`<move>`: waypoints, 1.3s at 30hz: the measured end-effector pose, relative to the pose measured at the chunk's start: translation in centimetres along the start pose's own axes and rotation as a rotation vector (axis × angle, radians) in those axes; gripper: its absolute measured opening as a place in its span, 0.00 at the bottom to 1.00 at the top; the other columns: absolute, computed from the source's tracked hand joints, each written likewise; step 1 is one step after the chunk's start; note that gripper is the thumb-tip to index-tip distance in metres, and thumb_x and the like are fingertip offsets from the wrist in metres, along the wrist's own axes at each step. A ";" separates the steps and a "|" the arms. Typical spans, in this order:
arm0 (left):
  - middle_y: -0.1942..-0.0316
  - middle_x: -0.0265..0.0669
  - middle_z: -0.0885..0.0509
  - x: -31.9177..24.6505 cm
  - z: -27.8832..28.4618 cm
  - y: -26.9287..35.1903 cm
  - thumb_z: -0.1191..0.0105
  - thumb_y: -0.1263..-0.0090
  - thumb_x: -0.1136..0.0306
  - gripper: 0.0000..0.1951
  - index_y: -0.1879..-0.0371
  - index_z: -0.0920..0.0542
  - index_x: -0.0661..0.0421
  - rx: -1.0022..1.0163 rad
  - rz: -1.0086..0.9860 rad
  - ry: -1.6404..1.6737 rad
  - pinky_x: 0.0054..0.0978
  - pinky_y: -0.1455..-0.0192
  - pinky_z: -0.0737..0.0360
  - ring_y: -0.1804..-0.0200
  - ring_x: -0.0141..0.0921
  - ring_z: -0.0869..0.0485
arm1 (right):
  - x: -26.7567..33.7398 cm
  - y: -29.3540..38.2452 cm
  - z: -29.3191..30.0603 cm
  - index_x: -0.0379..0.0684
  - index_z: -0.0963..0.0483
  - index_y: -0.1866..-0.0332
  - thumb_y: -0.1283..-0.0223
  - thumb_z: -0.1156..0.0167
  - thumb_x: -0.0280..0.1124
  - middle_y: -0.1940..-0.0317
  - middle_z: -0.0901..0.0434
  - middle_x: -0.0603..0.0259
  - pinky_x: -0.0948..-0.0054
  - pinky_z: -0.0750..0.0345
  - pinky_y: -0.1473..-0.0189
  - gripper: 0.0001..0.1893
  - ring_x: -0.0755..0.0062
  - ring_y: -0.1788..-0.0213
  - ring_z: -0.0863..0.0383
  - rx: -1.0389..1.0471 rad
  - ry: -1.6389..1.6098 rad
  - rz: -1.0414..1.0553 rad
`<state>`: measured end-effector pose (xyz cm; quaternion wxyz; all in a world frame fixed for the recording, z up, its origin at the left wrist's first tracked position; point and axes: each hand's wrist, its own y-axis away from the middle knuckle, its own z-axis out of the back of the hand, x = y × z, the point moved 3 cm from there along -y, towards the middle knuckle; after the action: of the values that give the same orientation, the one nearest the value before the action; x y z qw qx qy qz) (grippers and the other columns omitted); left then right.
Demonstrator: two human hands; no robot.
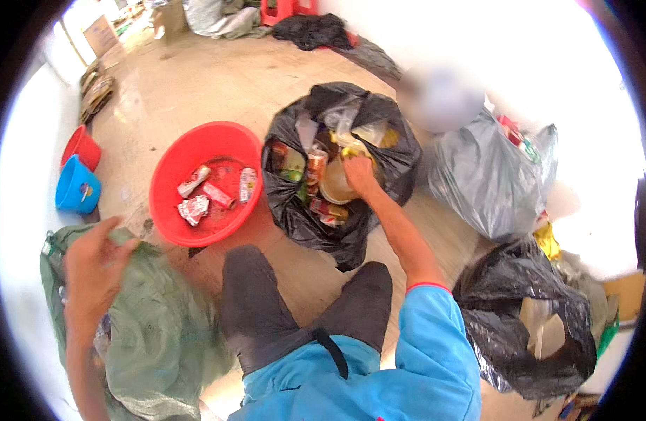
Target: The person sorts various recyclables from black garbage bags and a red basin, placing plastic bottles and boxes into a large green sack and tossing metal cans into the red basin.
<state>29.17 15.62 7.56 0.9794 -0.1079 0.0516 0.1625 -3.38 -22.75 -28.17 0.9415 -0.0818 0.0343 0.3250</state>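
Observation:
My right hand (358,171) reaches into an open black plastic bag (302,226) filled with mixed refuse. Its fingers are curled beside a translucent plastic container (335,181) and a yellow item (350,151); whether they grip either is hidden. A drink can (316,164) stands out among the bag's contents. To the left, my left hand (97,258) is raised over a green woven sack (159,326), fingers apart and nothing in them. Between the two hands is a red plastic basin (162,210), holding several crushed cans, including a red one (219,195).
Behind the sack stand a blue bucket (76,187) and a red bucket (86,150). At right are a full grey plastic bag (475,179) and another black bag (491,326) with pale containers (546,334). Flattened cardboard (96,97) leans by the left wall; a red plastic stool (278,10) is farther back.

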 end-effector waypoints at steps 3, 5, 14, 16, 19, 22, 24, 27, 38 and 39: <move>0.71 0.47 0.16 -4.4 -4.5 -3.3 0.35 0.39 0.56 0.22 0.51 0.18 0.59 0.241 -0.135 0.009 0.38 0.62 0.21 0.68 0.42 0.16 | -2.8 0.0 -1.3 0.41 0.16 0.69 0.53 0.37 0.26 0.71 0.15 0.52 0.56 0.18 0.61 0.05 0.51 0.66 0.15 0.048 -0.079 -0.023; 0.68 0.50 0.16 -4.6 -7.5 -4.1 0.38 0.38 0.52 0.24 0.51 0.18 0.60 0.368 -0.211 -0.094 0.42 0.58 0.21 0.63 0.46 0.15 | -0.3 0.1 -0.1 0.41 0.18 0.70 0.54 0.37 0.26 0.71 0.15 0.52 0.55 0.19 0.62 0.05 0.51 0.66 0.14 0.071 -0.115 -0.052; 0.65 0.54 0.15 -10.3 -22.9 -5.5 0.38 0.37 0.51 0.26 0.54 0.18 0.64 0.487 -0.271 0.375 0.42 0.55 0.20 0.58 0.48 0.14 | -1.4 6.2 9.1 0.44 0.19 0.64 0.58 0.35 0.32 0.71 0.16 0.51 0.55 0.22 0.62 0.12 0.49 0.63 0.15 -0.077 -0.254 -0.073; 0.63 0.51 0.14 -13.1 -25.8 -4.6 0.38 0.36 0.51 0.27 0.50 0.19 0.64 0.571 -0.184 0.618 0.38 0.56 0.18 0.58 0.43 0.14 | -1.2 8.3 13.0 0.44 0.18 0.58 0.56 0.33 0.35 0.68 0.15 0.50 0.56 0.21 0.60 0.16 0.49 0.62 0.15 -0.063 -0.364 -0.137; 0.59 0.45 0.15 -17.1 -31.3 -3.4 0.40 0.31 0.52 0.28 0.42 0.24 0.63 0.722 0.058 1.089 0.32 0.58 0.16 0.56 0.35 0.14 | -1.3 11.6 16.5 0.41 0.18 0.53 0.53 0.32 0.39 0.65 0.15 0.49 0.59 0.21 0.58 0.21 0.50 0.62 0.14 -0.141 -0.576 -0.256; 0.52 0.44 0.18 -19.1 -34.3 -1.2 0.44 0.27 0.54 0.29 0.35 0.30 0.62 0.777 0.378 1.540 0.31 0.53 0.16 0.54 0.34 0.15 | 1.8 15.1 16.9 0.37 0.19 0.52 0.48 0.31 0.38 0.66 0.14 0.53 0.70 0.21 0.64 0.21 0.65 0.70 0.15 -0.330 -0.846 -0.346; 0.49 0.45 0.19 -20.8 -34.4 0.5 0.45 0.27 0.53 0.29 0.35 0.31 0.62 0.595 0.425 1.571 0.32 0.51 0.16 0.51 0.34 0.17 | 4.3 17.9 16.9 0.36 0.19 0.52 0.47 0.31 0.36 0.68 0.15 0.58 0.74 0.23 0.68 0.19 0.73 0.72 0.19 -0.387 -0.972 -0.460; 0.46 0.45 0.21 -21.4 -35.7 2.0 0.45 0.27 0.53 0.29 0.35 0.31 0.62 0.568 0.531 1.746 0.33 0.49 0.17 0.47 0.35 0.19 | 7.1 21.1 15.2 0.36 0.20 0.51 0.44 0.30 0.33 0.70 0.16 0.64 0.79 0.26 0.71 0.17 0.84 0.73 0.25 -0.532 -1.167 -0.622; 0.43 0.40 0.22 -21.6 -38.3 3.2 0.58 0.21 0.57 0.21 0.38 0.29 0.59 0.642 0.287 2.014 0.33 0.37 0.24 0.41 0.36 0.22 | 13.5 26.4 21.5 0.34 0.20 0.54 0.51 0.32 0.35 0.66 0.17 0.45 0.61 0.19 0.61 0.20 0.49 0.63 0.15 -0.830 -0.961 -0.592; 0.43 0.40 0.22 -22.1 -38.1 4.0 0.58 0.21 0.57 0.21 0.38 0.29 0.59 0.658 0.283 1.938 0.33 0.37 0.24 0.42 0.36 0.22 | 14.2 27.8 22.3 0.34 0.20 0.54 0.51 0.32 0.35 0.66 0.17 0.45 0.61 0.19 0.61 0.20 0.49 0.64 0.15 -0.851 -0.972 -0.610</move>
<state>4.54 3.85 -27.20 0.4706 0.0877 0.8726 0.0976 -9.12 11.33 -11.60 0.7856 -0.2941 -0.5434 0.0322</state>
